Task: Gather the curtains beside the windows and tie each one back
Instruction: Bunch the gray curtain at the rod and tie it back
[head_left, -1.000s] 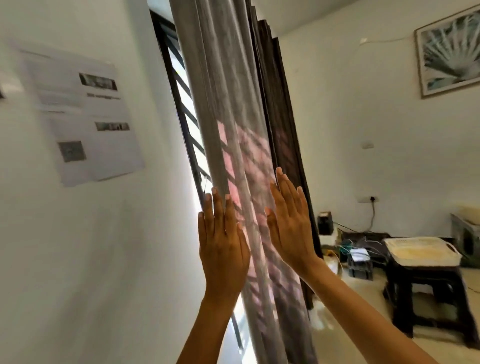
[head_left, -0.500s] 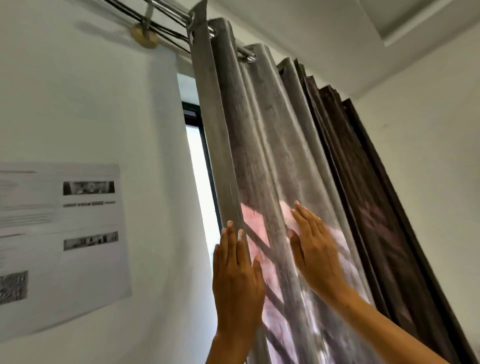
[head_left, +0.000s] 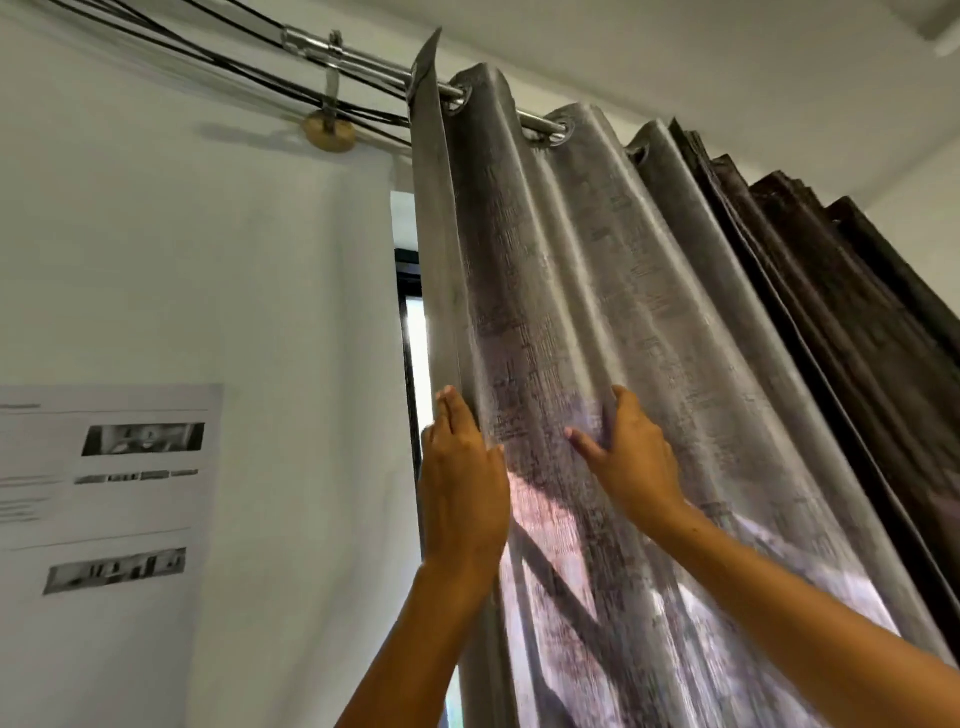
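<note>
A silver-grey eyelet curtain hangs in folds from a metal rod over a window. A dark brown curtain hangs bunched just right of it. My left hand lies flat with straight fingers against the grey curtain's left edge. My right hand presses on a fold further right, fingers extended and thumb spread toward the left. Neither hand grips the fabric. No tie-back is in view.
A strip of bright window and its dark frame shows left of the curtain. A printed paper sheet is stuck on the white wall at left. Black cables run along the rod, past a round wall mount.
The view has tilted upward from the room to the curtain top and rod. Both hands have stayed flat on the grey curtain, and my right thumb has spread out.
</note>
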